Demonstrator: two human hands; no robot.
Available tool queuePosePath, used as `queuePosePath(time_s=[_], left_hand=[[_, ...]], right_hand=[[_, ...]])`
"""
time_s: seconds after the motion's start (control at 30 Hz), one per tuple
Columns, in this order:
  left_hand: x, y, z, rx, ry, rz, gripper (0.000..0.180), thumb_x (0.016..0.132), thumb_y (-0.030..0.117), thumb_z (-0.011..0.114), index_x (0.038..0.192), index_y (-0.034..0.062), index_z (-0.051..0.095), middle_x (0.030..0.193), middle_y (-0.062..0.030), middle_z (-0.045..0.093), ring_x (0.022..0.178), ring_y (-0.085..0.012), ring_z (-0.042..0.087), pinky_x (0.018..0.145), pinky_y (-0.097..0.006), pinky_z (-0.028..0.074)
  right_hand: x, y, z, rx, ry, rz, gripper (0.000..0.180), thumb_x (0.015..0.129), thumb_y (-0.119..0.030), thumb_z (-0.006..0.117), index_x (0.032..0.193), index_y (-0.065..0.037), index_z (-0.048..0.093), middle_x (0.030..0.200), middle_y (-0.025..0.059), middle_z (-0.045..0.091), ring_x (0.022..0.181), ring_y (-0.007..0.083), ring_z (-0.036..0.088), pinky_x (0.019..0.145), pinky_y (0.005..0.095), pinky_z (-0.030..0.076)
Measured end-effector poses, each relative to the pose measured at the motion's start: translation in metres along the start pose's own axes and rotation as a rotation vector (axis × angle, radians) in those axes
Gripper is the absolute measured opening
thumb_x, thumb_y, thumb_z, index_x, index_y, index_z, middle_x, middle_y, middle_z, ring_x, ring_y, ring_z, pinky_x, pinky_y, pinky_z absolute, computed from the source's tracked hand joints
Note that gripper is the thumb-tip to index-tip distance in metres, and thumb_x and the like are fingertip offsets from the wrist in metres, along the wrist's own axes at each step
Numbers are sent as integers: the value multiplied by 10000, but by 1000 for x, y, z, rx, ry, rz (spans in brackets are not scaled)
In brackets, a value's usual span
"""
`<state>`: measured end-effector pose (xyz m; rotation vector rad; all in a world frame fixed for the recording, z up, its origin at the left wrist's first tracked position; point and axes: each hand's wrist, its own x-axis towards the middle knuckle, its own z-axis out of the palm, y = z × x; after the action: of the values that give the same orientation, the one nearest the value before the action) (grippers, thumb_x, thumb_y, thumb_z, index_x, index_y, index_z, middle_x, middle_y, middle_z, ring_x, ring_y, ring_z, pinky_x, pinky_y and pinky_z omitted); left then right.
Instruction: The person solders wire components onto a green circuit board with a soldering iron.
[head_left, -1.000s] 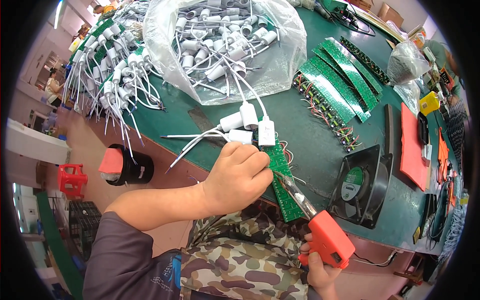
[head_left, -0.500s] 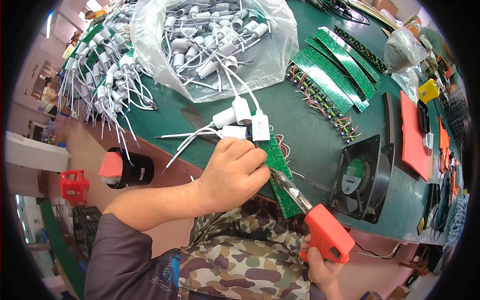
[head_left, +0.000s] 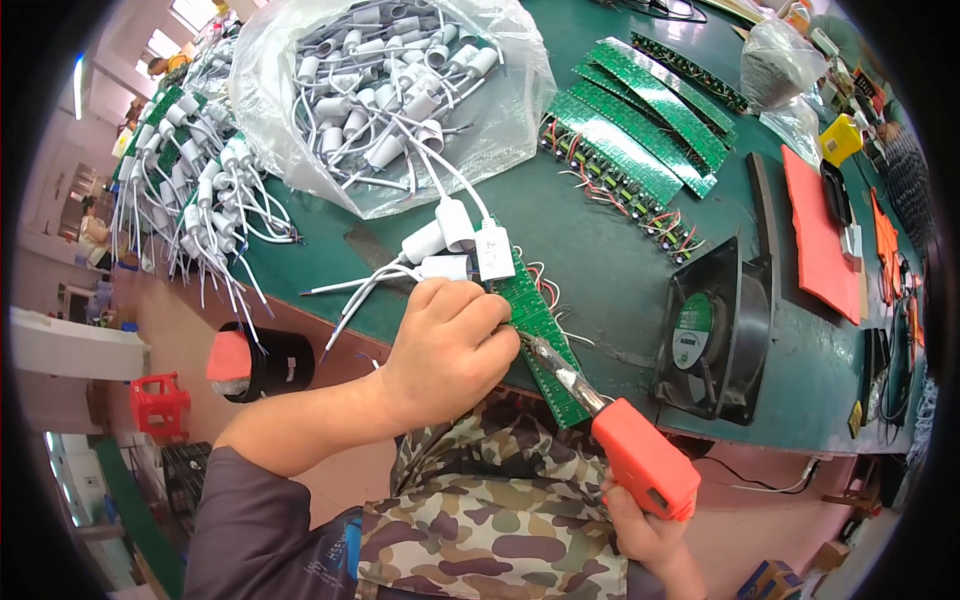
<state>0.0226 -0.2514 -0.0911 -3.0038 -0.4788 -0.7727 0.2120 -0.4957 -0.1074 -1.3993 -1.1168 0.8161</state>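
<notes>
Now the circuit board (head_left: 534, 312) slants down-right from my left hand (head_left: 445, 335), grip hidden, my right hand (head_left: 642, 528) clasping the soldering gun (head_left: 645, 455).

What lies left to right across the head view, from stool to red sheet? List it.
Stool, bucket, left grip, nearest board, soldering iron, fan, red sheet.

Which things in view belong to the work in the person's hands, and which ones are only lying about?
Apparently in the job:
red soldering iron, held in the right hand
green circuit board near its tip
white wired sockets just beyond the left hand
clear bag of similar sockets, perhaps supply

Probably only lying about:
red sheet
yellow object
red stool
black bucket
</notes>
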Motion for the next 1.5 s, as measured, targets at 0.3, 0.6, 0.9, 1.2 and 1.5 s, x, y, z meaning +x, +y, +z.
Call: queuePosePath(time_s=[0.3, 0.6, 0.9, 1.2, 1.5], left_hand=[[4, 2, 1, 33, 30, -9, 144, 682, 109, 717, 775, 101, 607, 948, -19, 590, 938, -229, 566, 829, -406, 415], [0, 3, -1, 12, 19, -12, 196, 664, 92, 748, 828, 80, 642, 993, -30, 620, 928, -247, 569, 808, -416, 424], [1, 2, 2, 26, 93, -9, 126, 693, 134, 684, 766, 104, 586, 911, -20, 572, 877, -209, 557, 800, -382, 419], [-8, 1, 7, 34, 119, -25, 138, 711, 166, 683, 807, 99, 609, 978, -48, 585, 953, -241, 581, 836, -400, 453], [-4, -32, 11, 20, 188, 143, 135, 727, 197, 657, 779, 106, 573, 916, -37, 551, 903, -220, 559, 796, -369, 453]], right_hand=[[1, -7, -9, -66, 28, 10, 259, 768, -15, 744, 1020, 21, 695, 960, 182, 707, 764, 304, 711, 700, 361, 585], [2, -10, -9, 91, 65, 76, 323, 779, -43, 724, 1087, 51, 698, 927, 157, 716, 756, 273, 710, 707, 347, 576], [-14, 3, -13, 172, 61, 59, 513, 948, -178, 709, 1375, 55, 545, 1278, 223, 668, 870, 185, 681, 751, 334, 589], [-13, 1, -13, 278, 60, 184, 447, 967, -125, 694, 1379, 9, 584, 1037, 91, 697, 713, 134, 634, 626, 278, 518], [-5, 29, -6, 491, 101, 133, 582, 974, -213, 726, 1464, 2, 497, 1296, 142, 653, 893, 160, 653, 705, 297, 566]])
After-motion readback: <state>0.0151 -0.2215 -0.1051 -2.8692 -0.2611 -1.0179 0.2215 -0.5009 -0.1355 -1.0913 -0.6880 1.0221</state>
